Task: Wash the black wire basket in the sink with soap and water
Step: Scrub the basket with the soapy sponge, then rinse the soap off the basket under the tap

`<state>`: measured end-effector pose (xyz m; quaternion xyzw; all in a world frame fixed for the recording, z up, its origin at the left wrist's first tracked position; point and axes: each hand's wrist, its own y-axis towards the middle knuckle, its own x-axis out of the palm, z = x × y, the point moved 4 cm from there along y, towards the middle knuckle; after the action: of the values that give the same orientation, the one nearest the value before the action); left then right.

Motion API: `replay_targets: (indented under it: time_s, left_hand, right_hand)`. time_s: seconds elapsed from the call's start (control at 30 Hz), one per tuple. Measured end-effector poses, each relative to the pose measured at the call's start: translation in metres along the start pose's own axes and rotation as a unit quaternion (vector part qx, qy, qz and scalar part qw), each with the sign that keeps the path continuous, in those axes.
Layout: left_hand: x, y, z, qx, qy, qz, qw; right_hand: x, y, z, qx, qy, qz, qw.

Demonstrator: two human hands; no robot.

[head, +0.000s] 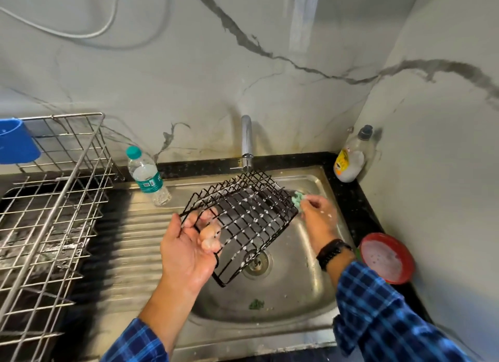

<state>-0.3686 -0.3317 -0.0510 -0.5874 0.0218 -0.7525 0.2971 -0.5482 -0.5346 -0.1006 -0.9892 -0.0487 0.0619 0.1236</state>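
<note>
The black wire basket [240, 221] is held tilted above the sink [291, 302], upside down, its long axis running from the near-left up toward the tap [246, 143] at the back edge. The left hand [189, 251] grips its near end, fingers curled through the wires – foam dots the grid. The right hand [318, 218] pinches a green sponge [298, 199] against the far end, near the sink's right rim

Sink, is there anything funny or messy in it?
A little. Green scraps lie on the sink bottom below the drain, like leftover food. The black basket is tipped on its side with white soap beads, but that is just washing: the left hand holds it, the right hand scrubs.
</note>
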Motion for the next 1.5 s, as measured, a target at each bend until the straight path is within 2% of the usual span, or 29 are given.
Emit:
replay_targets:
  time_s: [0.07, 0.13, 0.23, 0.3, 0.33, 0.4, 0.47, 0.57, 0.67, 0.7, 0.8, 0.9, 0.97, 1.1, 1.13, 1.2, 1.27, 1.33, 1.37, 1.43, 1.5]
  left_hand:
    - [0.000, -0.002, -0.007, -0.036, 0.031, -0.005, 0.999]
    - [0.004, -0.002, -0.015, -0.071, 0.062, -0.012, 0.995]
    - [0.008, 0.007, -0.021, -0.087, 0.078, -0.013, 0.993]
    - [0.007, 0.016, -0.018, -0.077, 0.074, -0.005, 0.994]
    - [0.007, 0.021, -0.015, -0.070, 0.071, -0.001, 0.995]
    - [0.007, 0.029, -0.007, -0.056, 0.064, 0.009, 0.996]
    - [0.006, 0.039, 0.001, -0.046, 0.048, 0.017, 0.998]
    - [0.005, 0.055, 0.006, -0.046, 0.030, 0.025, 0.998]
    - [0.005, 0.072, 0.003, -0.056, 0.038, 0.026, 0.997]
    - [0.006, 0.078, 0.001, -0.062, 0.041, 0.025, 0.997]
    - [0.009, 0.093, -0.003, -0.080, 0.049, 0.010, 0.996]
    - [0.011, 0.107, -0.006, -0.108, 0.047, -0.014, 0.993]
    - [0.014, 0.116, -0.008, -0.129, 0.055, -0.037, 0.989]
    - [0.011, 0.135, -0.007, -0.123, 0.070, -0.034, 0.989]
    - [0.009, 0.141, -0.004, -0.117, 0.072, -0.033, 0.990]
    - [0.003, 0.152, 0.004, -0.104, 0.071, -0.033, 0.992]
    - [-0.006, 0.161, 0.011, -0.107, 0.052, -0.035, 0.992]
    - [-0.014, 0.167, 0.016, -0.143, 0.029, -0.059, 0.988]
    - [-0.014, 0.168, 0.017, -0.171, 0.019, -0.092, 0.981]
    - [-0.017, 0.174, 0.021, -0.205, 0.037, -0.133, 0.969]
    - [-0.018, 0.178, 0.024, -0.209, 0.076, -0.105, 0.969]
  right_hand:
    - [0.005, -0.006, -0.019, -0.079, -0.142, -0.002, 0.987]
    - [0.018, -0.017, -0.035, -0.131, -0.234, -0.053, 0.962]
    - [0.036, -0.038, -0.046, -0.177, -0.253, -0.196, 0.931]
    - [0.025, -0.045, -0.047, -0.208, -0.241, -0.222, 0.921]
    - [0.012, -0.043, -0.046, -0.208, -0.224, -0.199, 0.931]
    - [-0.033, -0.031, -0.039, -0.201, -0.233, -0.090, 0.947]
    - [-0.088, -0.018, -0.028, -0.198, -0.318, 0.011, 0.927]
    - [-0.157, -0.004, -0.001, -0.153, -0.478, 0.072, 0.862]
    - [-0.181, -0.001, 0.026, -0.030, -0.652, 0.046, 0.757]
    - [-0.178, -0.002, 0.029, -0.034, -0.656, 0.027, 0.754]
    - [-0.145, -0.017, 0.008, -0.147, -0.527, 0.028, 0.837]
    - [-0.066, -0.025, -0.029, -0.227, -0.381, -0.053, 0.895]
    - [-0.007, -0.005, -0.043, -0.251, -0.362, -0.100, 0.892]
    - [0.090, 0.027, -0.043, -0.154, -0.458, -0.158, 0.861]
    - [0.110, 0.022, -0.046, -0.165, -0.464, -0.170, 0.853]
    - [0.141, 0.000, -0.054, -0.263, -0.477, -0.187, 0.817]
    - [0.153, -0.019, -0.053, -0.350, -0.500, -0.205, 0.765]
    - [0.147, -0.021, -0.043, -0.385, -0.509, -0.224, 0.736]
    - [0.139, -0.015, -0.035, -0.377, -0.519, -0.222, 0.735]
    - [0.113, 0.011, -0.016, -0.316, -0.547, -0.164, 0.758]
    - [0.087, 0.041, 0.001, -0.190, -0.527, -0.100, 0.822]
